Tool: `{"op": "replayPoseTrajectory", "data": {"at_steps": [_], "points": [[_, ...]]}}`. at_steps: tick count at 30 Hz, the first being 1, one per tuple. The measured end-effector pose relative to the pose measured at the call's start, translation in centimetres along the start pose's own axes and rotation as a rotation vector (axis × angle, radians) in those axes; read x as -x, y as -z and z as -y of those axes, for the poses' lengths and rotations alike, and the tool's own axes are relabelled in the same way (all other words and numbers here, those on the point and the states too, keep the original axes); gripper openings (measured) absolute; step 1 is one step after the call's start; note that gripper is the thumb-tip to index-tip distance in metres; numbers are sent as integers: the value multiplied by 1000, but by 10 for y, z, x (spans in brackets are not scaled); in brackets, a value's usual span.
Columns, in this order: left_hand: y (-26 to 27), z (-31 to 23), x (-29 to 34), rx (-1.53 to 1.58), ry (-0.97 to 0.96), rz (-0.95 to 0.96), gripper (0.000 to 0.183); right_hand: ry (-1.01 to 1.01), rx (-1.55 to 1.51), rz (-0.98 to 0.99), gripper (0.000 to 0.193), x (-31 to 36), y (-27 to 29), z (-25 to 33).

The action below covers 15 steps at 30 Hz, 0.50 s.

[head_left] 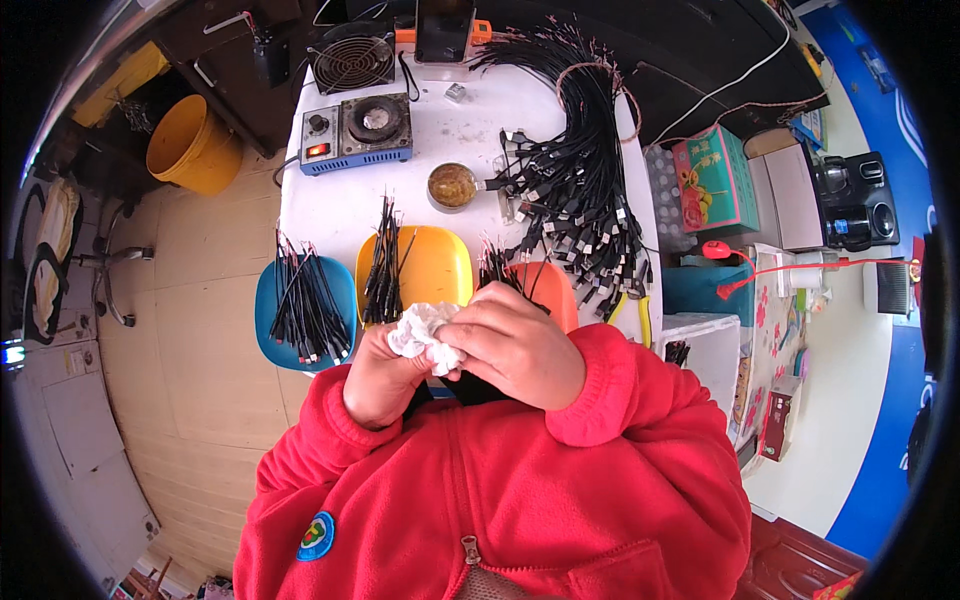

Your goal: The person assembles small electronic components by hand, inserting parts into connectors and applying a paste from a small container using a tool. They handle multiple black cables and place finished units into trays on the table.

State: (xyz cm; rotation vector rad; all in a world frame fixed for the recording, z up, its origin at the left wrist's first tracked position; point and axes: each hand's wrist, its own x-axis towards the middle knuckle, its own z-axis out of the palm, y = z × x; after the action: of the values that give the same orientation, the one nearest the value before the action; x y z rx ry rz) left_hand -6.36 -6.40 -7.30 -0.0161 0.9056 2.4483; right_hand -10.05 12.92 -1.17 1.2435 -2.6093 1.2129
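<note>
Both hands meet in front of my chest around a crumpled white tissue (420,330). My left hand (378,378) grips it from the left and below. My right hand (522,345) presses its fingers into the tissue from the right; the fingertips are partly hidden. Just beyond the hands stand a blue tray (268,325), a yellow tray (445,262) and an orange tray (555,290), each with short black cables (385,270) in it. My right hand covers part of the orange tray.
Farther back on the white table (440,120) are a blue solder pot (355,140) with a lit switch, a fan (352,65) and a small round pan (452,186) of brownish material. A large bundle of black USB cables (585,190) fills the right side. Yellow-handled pliers (643,318) lie at the right edge.
</note>
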Motion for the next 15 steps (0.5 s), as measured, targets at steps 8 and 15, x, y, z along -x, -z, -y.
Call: {"op": "replayPoseTrajectory", "data": {"at_steps": [8, 15], "points": [[-4, 8, 13, -357, -118, -244, 9, -87, -255, 38, 43, 28, 9, 8], [23, 0, 31, -481, -220, -368, 23, -386, -47, -111, 24, 44, 62, -47]]}}
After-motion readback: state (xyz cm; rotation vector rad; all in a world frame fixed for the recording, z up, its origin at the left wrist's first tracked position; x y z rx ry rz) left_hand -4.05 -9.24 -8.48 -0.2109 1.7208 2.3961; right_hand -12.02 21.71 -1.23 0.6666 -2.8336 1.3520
